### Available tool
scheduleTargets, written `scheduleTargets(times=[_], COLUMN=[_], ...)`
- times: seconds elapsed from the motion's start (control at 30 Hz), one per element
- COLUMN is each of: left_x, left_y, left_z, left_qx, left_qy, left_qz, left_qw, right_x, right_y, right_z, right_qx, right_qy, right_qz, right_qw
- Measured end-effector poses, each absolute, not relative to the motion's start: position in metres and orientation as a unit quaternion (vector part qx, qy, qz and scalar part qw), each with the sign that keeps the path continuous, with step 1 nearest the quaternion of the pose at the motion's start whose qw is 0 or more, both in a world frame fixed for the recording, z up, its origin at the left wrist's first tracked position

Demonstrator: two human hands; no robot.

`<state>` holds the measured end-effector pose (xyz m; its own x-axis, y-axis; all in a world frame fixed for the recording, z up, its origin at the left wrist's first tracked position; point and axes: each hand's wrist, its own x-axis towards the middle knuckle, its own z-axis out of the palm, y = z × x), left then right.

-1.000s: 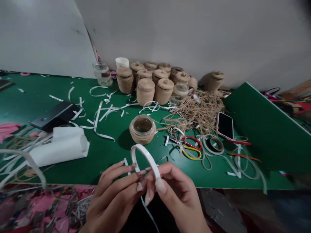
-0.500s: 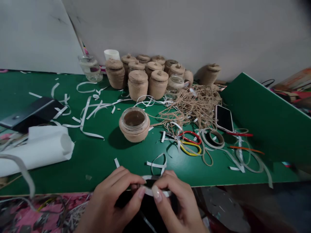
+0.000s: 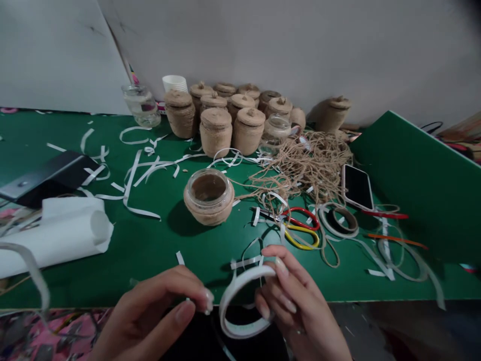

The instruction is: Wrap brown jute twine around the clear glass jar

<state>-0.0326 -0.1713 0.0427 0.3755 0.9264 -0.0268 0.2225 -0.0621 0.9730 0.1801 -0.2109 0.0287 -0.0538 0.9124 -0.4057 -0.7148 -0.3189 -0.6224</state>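
My right hand (image 3: 296, 306) holds a white tape roll (image 3: 240, 303) upright near the table's front edge, fingers curled round its right side. My left hand (image 3: 158, 313) is just left of the roll, thumb and fingertips pinched together close to its rim, likely on the tape's end, which is too thin to make out. Beyond the hands stands a lidless jar half wrapped in jute (image 3: 209, 196) on the green table (image 3: 158, 245). A tangle of jute twine (image 3: 304, 168) runs from it to the right.
Several jute-wrapped lidded jars (image 3: 225, 120) stand at the back with two bare glass jars (image 3: 141, 104). Scissors (image 3: 296, 225), a tape ring (image 3: 340, 220) and a phone (image 3: 356, 186) lie at right beside a tilted green board (image 3: 424, 180). White paper strips (image 3: 143, 173), a paper roll (image 3: 56, 235) and a dark box (image 3: 45, 175) lie at left.
The tape roll went from raised, to flat between both hands, to upright in my right hand. My left hand has drawn back leftward from it.
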Motion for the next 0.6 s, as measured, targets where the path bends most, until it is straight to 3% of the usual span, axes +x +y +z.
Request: scheduleTargets(times=[0.13,0.3,0.43,0.5,0.6], left_x=[-0.029,-0.029,-0.029,-0.027,-0.021], left_y=[-0.170,-0.154,-0.146,-0.147,-0.147], left_z=[0.039,0.039,0.044,0.045,0.045], left_qx=[0.574,0.672,0.678,0.666,0.631], left_qy=[0.489,0.392,0.362,0.389,0.495], left_qz=[0.367,0.301,0.327,0.360,0.423], left_qw=[0.546,0.552,0.550,0.525,0.422], right_x=[0.185,0.195,0.196,0.192,0.185], right_y=[-0.205,-0.202,-0.199,-0.198,-0.196], right_z=[0.029,0.032,0.024,0.021,0.023], right_qx=[-0.289,-0.136,-0.073,-0.123,-0.275], right_qy=[-0.083,-0.057,-0.029,-0.039,-0.135], right_qz=[0.770,0.883,0.918,0.886,0.742], right_qw=[0.562,0.445,0.388,0.445,0.596])
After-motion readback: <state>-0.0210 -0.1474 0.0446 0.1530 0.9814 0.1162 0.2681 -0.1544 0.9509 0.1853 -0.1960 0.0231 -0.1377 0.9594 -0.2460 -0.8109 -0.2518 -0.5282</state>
